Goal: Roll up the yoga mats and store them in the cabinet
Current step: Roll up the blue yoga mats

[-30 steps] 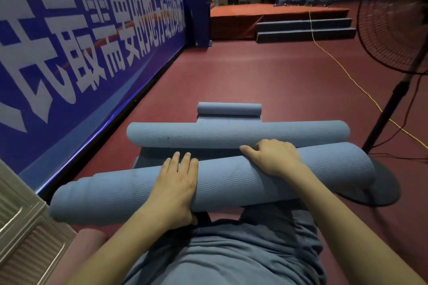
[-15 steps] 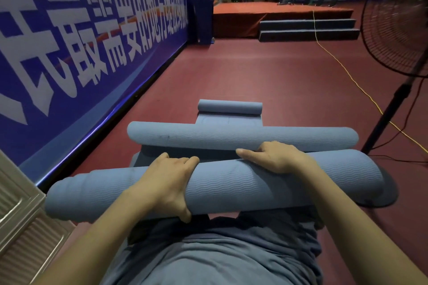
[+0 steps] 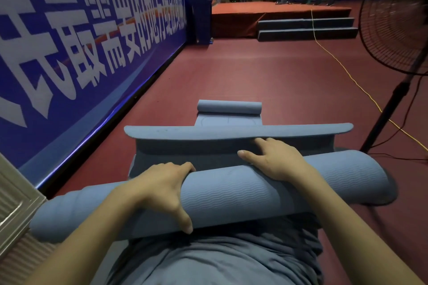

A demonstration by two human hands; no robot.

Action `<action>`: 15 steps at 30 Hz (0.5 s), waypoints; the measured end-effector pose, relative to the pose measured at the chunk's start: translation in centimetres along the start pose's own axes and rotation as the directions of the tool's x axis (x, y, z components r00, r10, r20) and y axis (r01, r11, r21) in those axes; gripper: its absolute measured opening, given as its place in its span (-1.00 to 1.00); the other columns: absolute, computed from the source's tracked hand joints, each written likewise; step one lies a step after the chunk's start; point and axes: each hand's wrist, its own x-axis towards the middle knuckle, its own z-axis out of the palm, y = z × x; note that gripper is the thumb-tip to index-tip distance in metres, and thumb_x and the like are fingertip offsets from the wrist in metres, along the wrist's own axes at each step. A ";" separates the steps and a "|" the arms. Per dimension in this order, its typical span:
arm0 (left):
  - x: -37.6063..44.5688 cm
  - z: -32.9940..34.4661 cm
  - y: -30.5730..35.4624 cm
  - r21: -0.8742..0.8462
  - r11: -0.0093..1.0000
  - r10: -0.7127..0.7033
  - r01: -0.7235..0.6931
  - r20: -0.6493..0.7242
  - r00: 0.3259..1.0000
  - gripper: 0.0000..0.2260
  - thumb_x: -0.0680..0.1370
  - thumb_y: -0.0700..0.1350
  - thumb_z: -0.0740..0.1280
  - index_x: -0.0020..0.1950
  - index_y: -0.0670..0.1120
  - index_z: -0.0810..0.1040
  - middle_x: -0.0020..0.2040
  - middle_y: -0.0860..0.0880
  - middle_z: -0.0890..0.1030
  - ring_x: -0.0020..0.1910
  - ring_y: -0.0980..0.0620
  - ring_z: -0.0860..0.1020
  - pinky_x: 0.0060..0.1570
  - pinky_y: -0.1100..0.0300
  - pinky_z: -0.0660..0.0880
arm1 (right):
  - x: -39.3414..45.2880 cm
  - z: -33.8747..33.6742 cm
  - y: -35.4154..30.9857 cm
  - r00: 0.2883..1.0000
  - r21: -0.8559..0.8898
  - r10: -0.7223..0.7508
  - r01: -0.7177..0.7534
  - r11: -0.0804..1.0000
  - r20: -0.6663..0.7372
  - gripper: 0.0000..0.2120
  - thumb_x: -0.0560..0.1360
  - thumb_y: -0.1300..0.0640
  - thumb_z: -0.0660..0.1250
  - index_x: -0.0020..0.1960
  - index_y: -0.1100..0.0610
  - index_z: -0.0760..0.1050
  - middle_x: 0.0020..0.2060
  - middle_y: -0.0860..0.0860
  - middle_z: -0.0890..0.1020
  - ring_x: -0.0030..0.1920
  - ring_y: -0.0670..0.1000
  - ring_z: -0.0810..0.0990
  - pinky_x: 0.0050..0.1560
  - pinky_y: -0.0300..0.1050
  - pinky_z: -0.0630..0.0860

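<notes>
A thick rolled blue yoga mat (image 3: 231, 194) lies across my lap, held in both hands. My left hand (image 3: 162, 190) wraps over its top with the thumb underneath. My right hand (image 3: 275, 162) presses on its upper edge, fingers reaching forward over the roll. Just beyond it a second blue mat (image 3: 231, 133) lies on the floor, partly rolled at its far end, with a flat stretch toward me. Farther off a third blue mat (image 3: 229, 107) is partly rolled too. A beige cabinet panel (image 3: 16, 210) shows at the lower left edge.
A blue banner wall (image 3: 81, 41) with white characters runs along the left. A standing fan (image 3: 398, 37) with its pole and round base stands at the right. A yellow cable (image 3: 347, 71) crosses the red floor. A red stage (image 3: 266, 12) with steps is at the far end.
The roll has been lifted higher off the floor toward me. My left hand has curled from flat to gripping around it. My right hand has slid forward over its top.
</notes>
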 end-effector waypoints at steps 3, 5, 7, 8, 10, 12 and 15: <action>0.6 -1.0 -0.4 -0.048 0.999 -0.019 0.020 0.024 1.000 -0.13 -0.09 0.42 0.61 0.16 0.31 0.40 0.04 0.25 0.56 0.01 0.21 0.55 0.05 0.12 0.58 | -0.5 0.3 -0.1 0.995 -0.062 0.031 -0.037 0.997 -0.093 -0.38 0.57 -0.43 -0.04 0.14 0.00 0.54 -0.01 -0.03 0.65 0.05 0.08 0.56 -0.06 0.03 0.43; 0.8 -1.2 -0.5 -0.051 0.999 0.003 -0.002 0.016 1.000 -0.12 -0.07 0.42 0.61 0.19 0.30 0.42 0.07 0.27 0.56 0.05 0.21 0.55 0.10 0.12 0.56 | -1.5 0.9 0.0 0.985 -0.130 0.051 -0.073 0.989 -0.165 -0.40 0.58 -0.41 -0.07 0.11 -0.01 0.54 -0.03 0.00 0.64 0.05 0.11 0.53 -0.07 0.03 0.36; 0.7 -1.0 -0.7 -0.051 0.998 0.038 -0.039 -0.020 0.999 -0.11 -0.04 0.43 0.60 0.23 0.29 0.43 0.10 0.30 0.55 0.09 0.24 0.53 0.15 0.11 0.53 | -2.6 1.5 0.2 0.967 -0.193 0.056 -0.105 0.975 -0.247 -0.39 0.58 -0.39 -0.11 0.11 0.00 0.53 -0.05 0.01 0.63 0.05 0.12 0.50 -0.05 0.04 0.30; 0.7 -0.8 -0.9 -0.054 0.997 0.055 -0.057 -0.042 0.998 -0.11 -0.03 0.43 0.60 0.25 0.29 0.43 0.11 0.32 0.55 0.11 0.26 0.52 0.18 0.11 0.51 | -3.0 1.9 0.2 0.956 -0.211 0.048 -0.113 0.971 -0.289 -0.39 0.58 -0.38 -0.12 0.10 0.00 0.54 -0.08 0.01 0.63 0.03 0.12 0.49 -0.04 0.03 0.30; 0.7 -0.7 -1.1 -0.071 0.994 0.079 -0.085 -0.082 0.993 -0.05 -0.02 0.44 0.59 0.33 0.29 0.41 0.18 0.35 0.53 0.18 0.28 0.49 0.24 0.10 0.49 | -3.7 2.6 0.3 0.930 -0.212 0.032 -0.117 0.970 -0.367 -0.40 0.57 -0.35 -0.11 0.06 0.01 0.56 -0.14 0.00 0.61 -0.02 0.11 0.49 0.02 0.04 0.36; 0.8 -0.7 -1.4 -0.098 0.991 0.084 -0.096 -0.127 0.988 0.09 -0.02 0.44 0.60 0.47 0.29 0.32 0.33 0.35 0.46 0.31 0.26 0.45 0.34 0.10 0.44 | -4.0 3.3 0.6 0.902 -0.193 0.017 -0.110 0.975 -0.432 -0.45 0.59 -0.31 -0.05 0.03 0.04 0.57 -0.16 0.00 0.59 -0.05 0.11 0.48 0.05 0.06 0.39; 0.6 -0.3 -1.9 -0.186 0.975 0.067 -0.122 -0.278 0.958 0.24 -0.05 0.44 0.62 0.57 0.23 0.24 0.46 0.32 0.40 0.42 0.25 0.40 0.42 0.09 0.39 | -4.2 3.9 0.5 0.870 -0.163 -0.023 -0.067 0.984 -0.493 -0.49 0.63 -0.23 0.00 0.06 0.08 0.60 -0.11 0.01 0.62 -0.04 0.11 0.50 0.12 0.06 0.39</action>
